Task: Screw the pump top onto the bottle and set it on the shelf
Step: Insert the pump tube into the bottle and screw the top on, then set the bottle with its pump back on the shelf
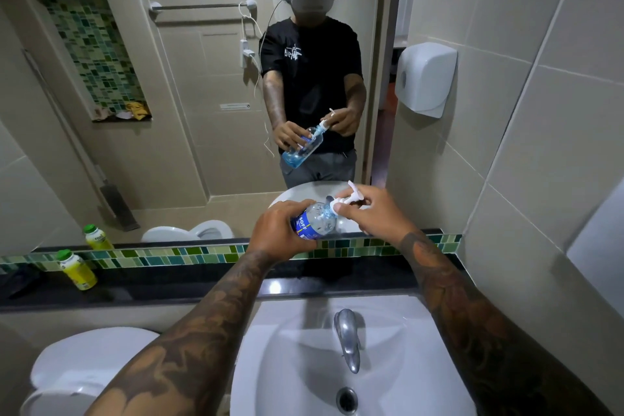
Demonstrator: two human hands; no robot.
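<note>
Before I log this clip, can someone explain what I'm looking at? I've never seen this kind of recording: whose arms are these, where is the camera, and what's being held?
There is no machine here. A person wears a camera on the head, so the single picture looks down along their own tattooed arms; the mirror ahead reflects them. The left hand grips a clear plastic bottle with a blue label, tilted over the white ceramic sink. The right hand holds the white pump top at the bottle's neck; whether it is fully screwed on cannot be told. On the dark shelf behind the sink, at the left, stands a yellow bottle with a green cap. A metal tap sits below.
</note>
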